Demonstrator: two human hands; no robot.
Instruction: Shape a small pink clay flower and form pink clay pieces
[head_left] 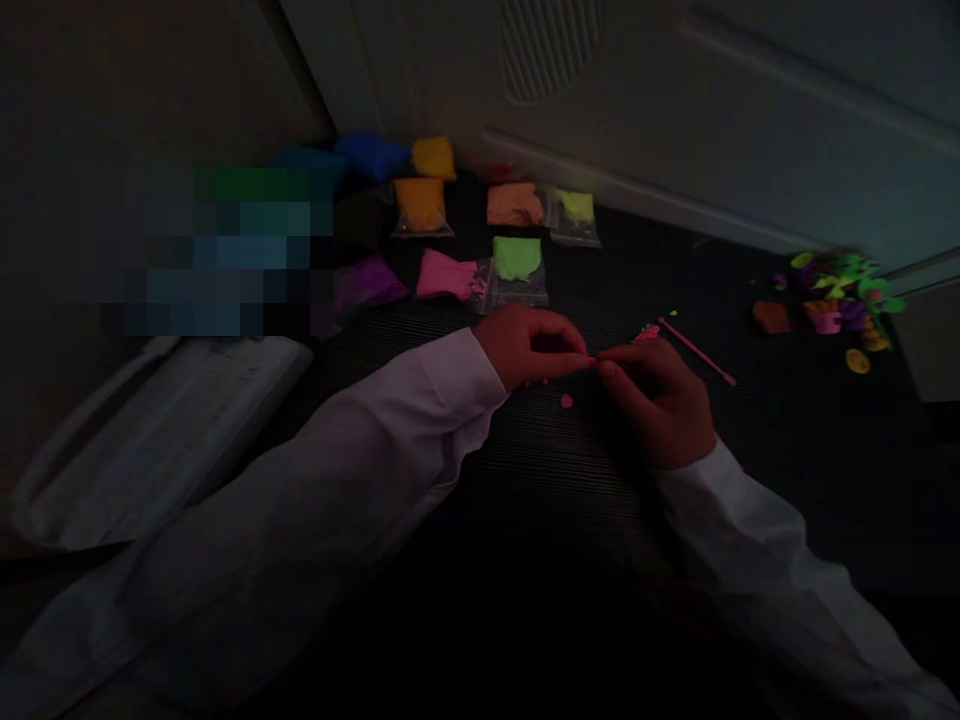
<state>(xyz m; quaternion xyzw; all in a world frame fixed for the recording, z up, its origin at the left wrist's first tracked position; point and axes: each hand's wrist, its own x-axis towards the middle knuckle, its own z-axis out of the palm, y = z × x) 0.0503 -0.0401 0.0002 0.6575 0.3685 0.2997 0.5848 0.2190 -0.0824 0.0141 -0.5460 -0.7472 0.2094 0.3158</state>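
dark tabletop (810, 460) under dim light, before a grey panel (645, 120). find small pink piece (592, 362) over the tabletop, between left hand (521, 345) and right hand (667, 400). see thumb and fingers of each hand closed in a pinch on one end. cannot tell the full shape. note flat pink disc (566, 401) on the near side; pink stick (697, 351) beyond right hand. farther out: orange bag (420, 203) among other coloured bags (373, 155), white case (172, 440) at left, bright flower-like pieces (874, 290) at far right.
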